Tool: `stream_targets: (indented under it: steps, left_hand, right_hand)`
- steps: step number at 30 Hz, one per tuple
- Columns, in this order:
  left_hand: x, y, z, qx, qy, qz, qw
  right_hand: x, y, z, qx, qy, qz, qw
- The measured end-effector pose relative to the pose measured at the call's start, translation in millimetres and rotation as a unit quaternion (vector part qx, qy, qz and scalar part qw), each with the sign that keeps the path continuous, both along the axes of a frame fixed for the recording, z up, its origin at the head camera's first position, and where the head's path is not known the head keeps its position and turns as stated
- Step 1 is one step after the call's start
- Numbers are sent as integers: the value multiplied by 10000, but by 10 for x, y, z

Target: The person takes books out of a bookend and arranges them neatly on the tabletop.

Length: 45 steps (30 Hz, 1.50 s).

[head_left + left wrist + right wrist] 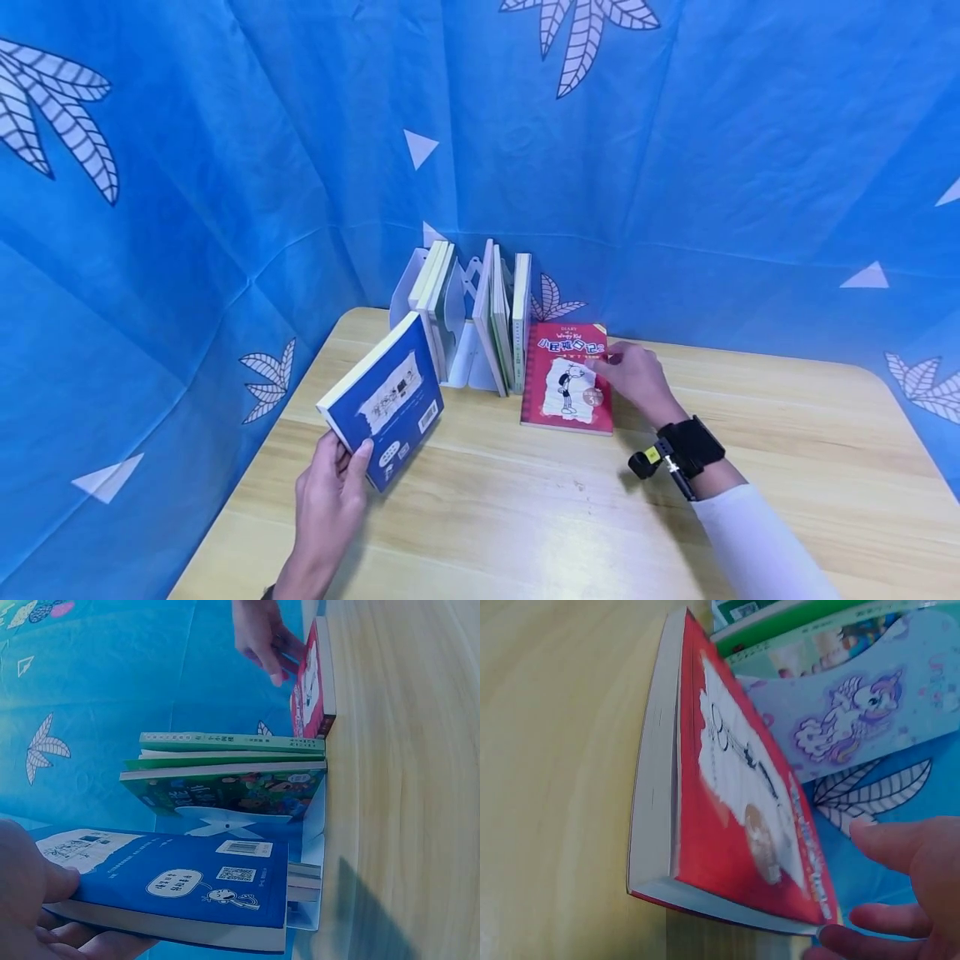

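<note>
My left hand (330,500) holds a blue book (397,400) tilted above the table, in front of the bookend's left part. Its thumb lies on the back cover; the fingers are under the other side. In the left wrist view, the blue book (172,877) shows a barcode and a cartoon figure. A red book (567,379) with a cartoon boy on its cover lies flat on the table. My right hand (637,379) is at that book's right edge, and in the right wrist view the thumb (892,844) stands apart from the cover with the fingers by a corner.
A pale expandable bookend (471,354) stands near the back of the wooden table (750,433). Several upright books (501,325) stand in its right part, others (431,287) in its left part. Blue cloth (525,167) with leaf prints hangs behind and to the left.
</note>
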<state>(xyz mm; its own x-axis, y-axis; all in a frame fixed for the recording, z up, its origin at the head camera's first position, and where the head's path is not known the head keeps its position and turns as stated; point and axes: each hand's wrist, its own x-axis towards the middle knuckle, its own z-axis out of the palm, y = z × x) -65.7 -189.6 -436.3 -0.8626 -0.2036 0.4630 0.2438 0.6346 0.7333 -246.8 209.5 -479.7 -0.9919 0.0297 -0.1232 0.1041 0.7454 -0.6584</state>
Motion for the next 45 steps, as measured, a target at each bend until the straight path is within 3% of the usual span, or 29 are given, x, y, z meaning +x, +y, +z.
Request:
stream_targets:
  steps: [7, 13, 21, 36, 45]
  left_hand:
    - [-4, 32, 11, 130, -26, -100, 9999]
    - [-4, 52, 22, 99, -75, -81, 9999]
    - [14, 83, 19, 108, -192, -161, 9996]
    - [-18, 151, -39, -54, -129, -178, 9997]
    - [-21, 228, -103, 14, 204, -470, 9987]
  right_hand:
    - [117, -10, 80, -192, 472, 389, 9979]
    - [205, -11, 198, -1032, 300, 625, 9922]
    - [295, -26, 277, -1837, 34, 1120, 9766]
    - [419, -46, 211, -2056, 144, 1486, 9672]
    - [436, -89, 185, -1932, 203, 1523, 9690]
